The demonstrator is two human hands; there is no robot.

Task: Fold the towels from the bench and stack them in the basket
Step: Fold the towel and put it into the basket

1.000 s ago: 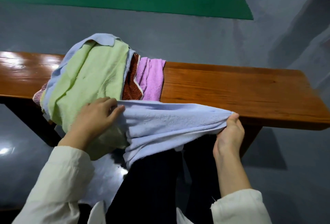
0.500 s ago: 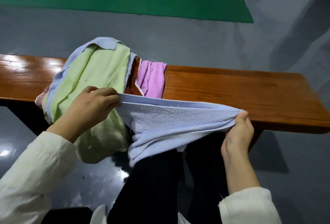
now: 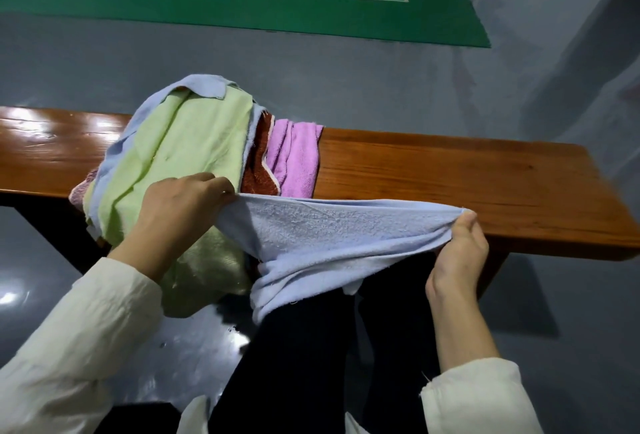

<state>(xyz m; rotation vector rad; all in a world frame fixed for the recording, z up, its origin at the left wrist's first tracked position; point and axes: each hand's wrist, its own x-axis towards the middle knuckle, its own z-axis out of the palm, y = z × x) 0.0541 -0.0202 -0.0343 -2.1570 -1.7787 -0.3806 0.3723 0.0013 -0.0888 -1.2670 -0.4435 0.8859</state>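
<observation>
Blue towel point(image 3: 329, 236) pinched taut between left hand point(image 3: 180, 215) and right hand point(image 3: 457, 257), towel heap point(image 3: 180, 156) on bench point(image 3: 450, 177) behind.

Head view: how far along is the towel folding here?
Done: nothing visible; no folded towel or basket is in view. In hand: the light blue terry towel, stretched between the left hand and right hand. Remaining: the heap on the brown wooden bench, including a pale green towel, a rust-brown towel and a purple towel.
</observation>
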